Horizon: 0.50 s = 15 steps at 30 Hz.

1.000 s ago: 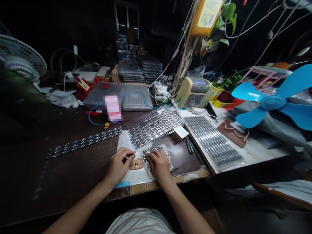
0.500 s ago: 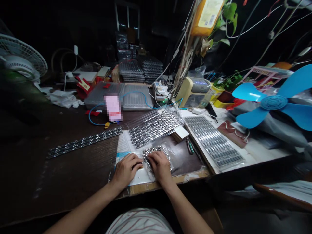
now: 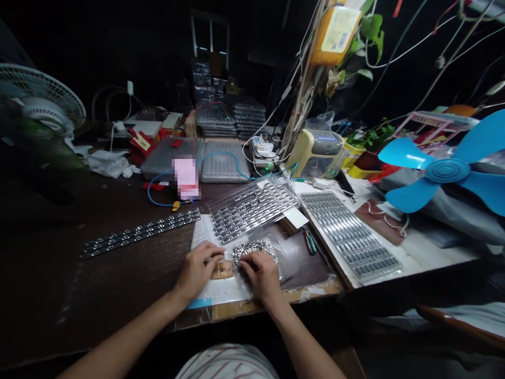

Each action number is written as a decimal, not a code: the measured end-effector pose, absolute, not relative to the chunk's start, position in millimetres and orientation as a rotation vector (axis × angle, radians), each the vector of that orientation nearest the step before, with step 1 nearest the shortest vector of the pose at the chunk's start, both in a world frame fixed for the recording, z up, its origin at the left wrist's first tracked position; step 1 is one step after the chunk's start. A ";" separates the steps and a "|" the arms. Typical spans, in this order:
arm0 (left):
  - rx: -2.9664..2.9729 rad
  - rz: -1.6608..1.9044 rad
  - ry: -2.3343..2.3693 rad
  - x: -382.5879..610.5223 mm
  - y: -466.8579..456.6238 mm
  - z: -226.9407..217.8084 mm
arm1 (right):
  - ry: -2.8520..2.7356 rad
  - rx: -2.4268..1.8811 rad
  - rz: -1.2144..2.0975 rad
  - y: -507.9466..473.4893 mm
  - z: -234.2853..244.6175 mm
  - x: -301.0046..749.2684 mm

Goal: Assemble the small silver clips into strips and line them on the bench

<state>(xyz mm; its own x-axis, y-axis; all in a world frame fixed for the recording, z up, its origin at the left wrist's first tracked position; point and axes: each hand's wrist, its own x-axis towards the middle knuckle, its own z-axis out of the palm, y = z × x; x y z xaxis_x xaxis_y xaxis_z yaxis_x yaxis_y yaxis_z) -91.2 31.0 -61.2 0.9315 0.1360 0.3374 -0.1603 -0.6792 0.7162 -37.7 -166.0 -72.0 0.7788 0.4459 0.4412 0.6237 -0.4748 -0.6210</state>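
Seen from the head-worn camera, a worker bends over a cluttered bench in a dim workshop, both bare hands low at the bottom centre of the frame. The left hand (image 3: pixel 196 271) is curled narrow, its fingertips (image 3: pixel 215 256) closing just beside a small tan pad (image 3: pixel 222 270); whether they pinch a tiny part cannot be told. The right hand (image 3: pixel 260 273) lies curved over a clear bag of small metal parts (image 3: pixel 254 248), touching it, with no firm grip evident. The pad sits between the hands, nearer the left; the bag lies just right of it, its long side running roughly across the frame, and the right hand is the nearer to it.

Above the hands, a clear sheet of metal components (image 3: pixel 252 209) slants toward the upper right. A long strip of the same parts (image 3: pixel 140 232) lies on the dark tabletop to the left, and a tray of silver parts (image 3: pixel 349 234) sits to the right, with green-handled pliers (image 3: pixel 310 242) beside it. A blue fan (image 3: pixel 447 171) stands at the right edge of the frame.
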 end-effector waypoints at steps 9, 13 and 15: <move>2.767 0.667 0.335 -81.1 153.6 -61.8 | -0.893 -2.276 -0.158 -137.7 -69.2 -55.8; 2.961 0.654 0.446 -106.4 168.4 -67.2 | -0.886 -2.269 -0.142 -133.7 -71.0 -56.5; 2.993 0.662 0.495 -111.2 170.2 -65.6 | -0.887 -2.261 -0.144 -134.0 -71.6 -55.7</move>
<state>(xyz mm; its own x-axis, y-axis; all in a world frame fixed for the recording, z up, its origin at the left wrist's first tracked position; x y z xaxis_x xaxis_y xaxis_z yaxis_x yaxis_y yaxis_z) -111.2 170.2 -65.6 0.8583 0.3148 0.4053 0.2995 -0.9486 0.1027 -55.7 -134.0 -71.6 0.7600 0.5573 0.3343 0.6346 -0.5253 -0.5669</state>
